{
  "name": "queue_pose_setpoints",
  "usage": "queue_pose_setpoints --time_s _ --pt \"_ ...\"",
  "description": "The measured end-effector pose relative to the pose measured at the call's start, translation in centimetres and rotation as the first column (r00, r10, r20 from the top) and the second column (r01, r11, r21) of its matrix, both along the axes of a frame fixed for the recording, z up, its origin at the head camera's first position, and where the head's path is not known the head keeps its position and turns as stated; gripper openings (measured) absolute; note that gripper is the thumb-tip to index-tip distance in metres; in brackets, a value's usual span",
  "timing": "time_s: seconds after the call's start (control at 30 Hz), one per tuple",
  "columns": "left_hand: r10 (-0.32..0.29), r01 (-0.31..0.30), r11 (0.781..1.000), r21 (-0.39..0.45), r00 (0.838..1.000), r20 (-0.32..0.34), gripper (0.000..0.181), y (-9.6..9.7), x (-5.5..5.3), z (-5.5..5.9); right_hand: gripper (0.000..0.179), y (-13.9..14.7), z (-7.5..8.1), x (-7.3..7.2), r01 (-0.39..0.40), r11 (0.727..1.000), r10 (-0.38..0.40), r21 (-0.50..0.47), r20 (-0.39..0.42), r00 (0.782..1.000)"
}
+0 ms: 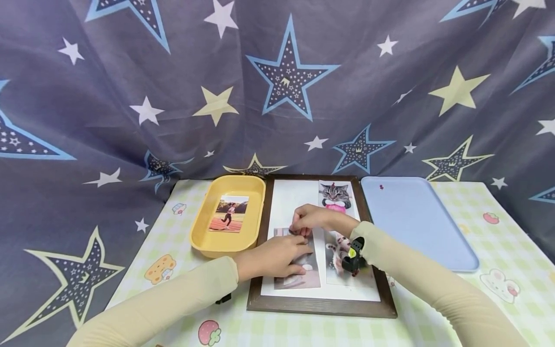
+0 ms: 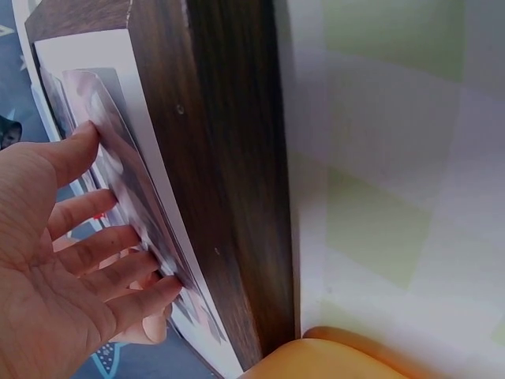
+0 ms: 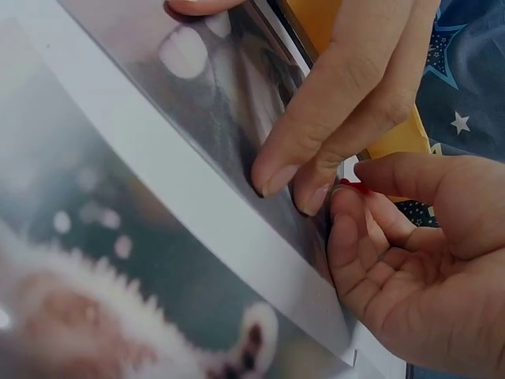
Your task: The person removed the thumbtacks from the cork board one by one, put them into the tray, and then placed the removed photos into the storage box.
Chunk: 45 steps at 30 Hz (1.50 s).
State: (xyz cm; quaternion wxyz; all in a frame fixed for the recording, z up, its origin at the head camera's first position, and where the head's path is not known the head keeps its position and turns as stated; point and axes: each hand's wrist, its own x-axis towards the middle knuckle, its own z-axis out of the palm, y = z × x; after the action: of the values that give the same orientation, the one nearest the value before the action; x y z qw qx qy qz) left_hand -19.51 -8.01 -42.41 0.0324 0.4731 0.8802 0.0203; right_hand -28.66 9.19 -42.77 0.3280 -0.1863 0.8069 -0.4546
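A brown wooden frame (image 1: 321, 307) with a white board (image 1: 292, 197) lies on the table. My left hand (image 1: 277, 255) rests on a greyish-pink photo (image 1: 299, 282) at the board's lower left, its spread fingertips pressing the print in the left wrist view. At the photo's top edge, my right hand (image 1: 313, 219) pinches a small red pushpin (image 3: 355, 186) between thumb and forefinger. The pin's point is mostly hidden by fingers. To the right, a kitten photo (image 3: 102, 260) lies partly under my right wrist. A cat photo (image 1: 336, 195) with a red pin at its top sits above.
Left of the frame stands a yellow tray (image 1: 201, 241) holding a photo of a runner (image 1: 228, 214). A pale blue tray (image 1: 420, 226) lies on the right with a red pin (image 1: 381, 187) near its far edge. A star-patterned curtain (image 1: 234, 140) hangs behind the table.
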Motion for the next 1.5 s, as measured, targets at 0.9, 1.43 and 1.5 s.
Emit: queue_pose_setpoints --time_s 0.9,1.43,1.5 --pt "0.02 -0.02 1.0 -0.013 1.0 -0.008 0.051 0.23 0.23 -0.04 0.014 0.33 -0.05 0.0 0.035 0.999 -0.035 -0.025 0.005 0.999" --pt "0.023 -0.023 1.0 -0.022 1.0 0.006 0.05 0.29 0.16 -0.18 0.009 0.82 0.12 -0.36 -0.006 0.996 0.012 -0.088 0.072 0.997" --pt "0.022 -0.022 1.0 -0.023 1.0 0.004 0.05 0.29 0.16 -0.13 0.006 0.88 0.14 -0.37 -0.008 0.995 0.016 -0.096 0.08 0.997"
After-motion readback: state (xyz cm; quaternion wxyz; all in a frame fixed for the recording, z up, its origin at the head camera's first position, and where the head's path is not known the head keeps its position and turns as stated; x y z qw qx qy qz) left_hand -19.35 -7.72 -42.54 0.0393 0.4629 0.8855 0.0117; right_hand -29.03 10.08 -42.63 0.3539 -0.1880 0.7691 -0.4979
